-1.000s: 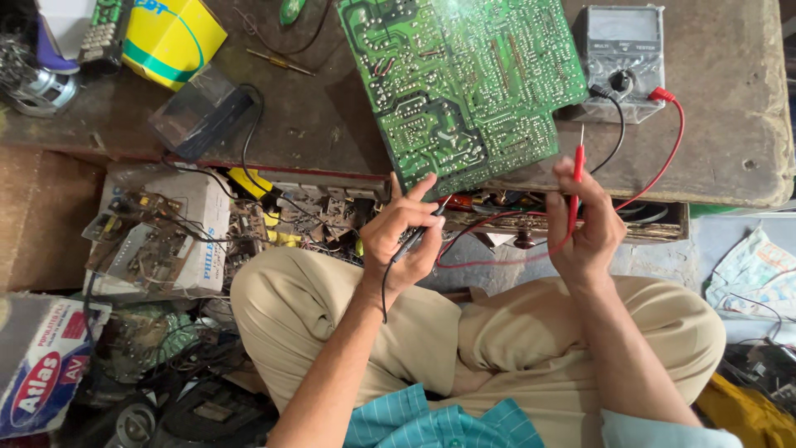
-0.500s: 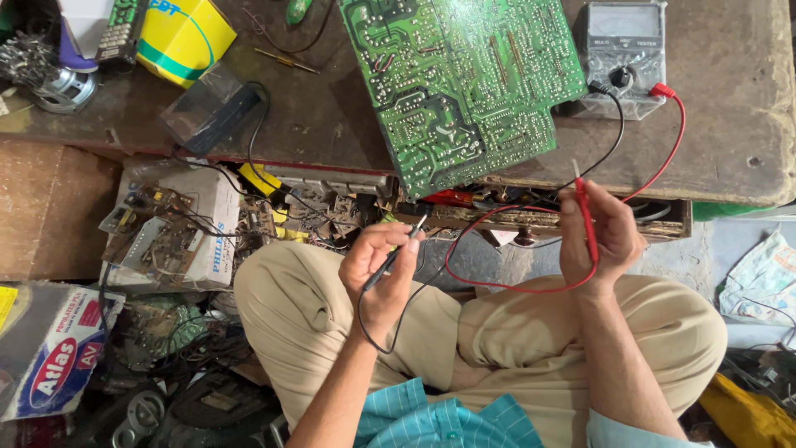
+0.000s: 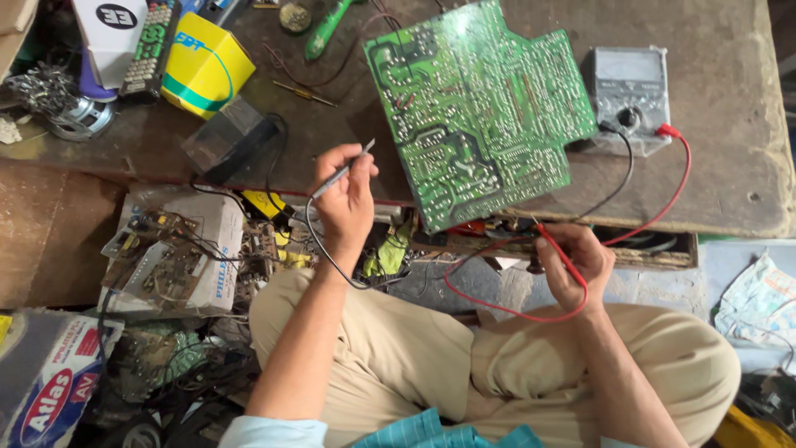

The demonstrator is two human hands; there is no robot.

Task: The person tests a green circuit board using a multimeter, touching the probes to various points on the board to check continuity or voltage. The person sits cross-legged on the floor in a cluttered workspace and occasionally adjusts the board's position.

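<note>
A large green circuit board (image 3: 477,112) lies solder side up on the low wooden table (image 3: 730,178), its near corner over the table's edge. My left hand (image 3: 346,199) holds the black meter probe (image 3: 342,172) with its metal tip pointing up and right, a short way left of the board. My right hand (image 3: 574,261) grips the red probe (image 3: 561,250) just below the table's front edge, under the board's near corner. Red and black leads run from both probes to a grey analogue multimeter (image 3: 628,93) standing right of the board.
A yellow box (image 3: 205,65), a remote control (image 3: 149,46), a green-handled screwdriver (image 3: 325,33) and a dark block-shaped part (image 3: 228,137) sit on the table's left. Boxes with loose circuit boards and wires (image 3: 170,253) crowd the floor at left. My crossed legs fill the foreground.
My left hand has risen from near my lap to the table's edge, with the black probe now pointing at the board. My right hand with the red probe has dropped lower.
</note>
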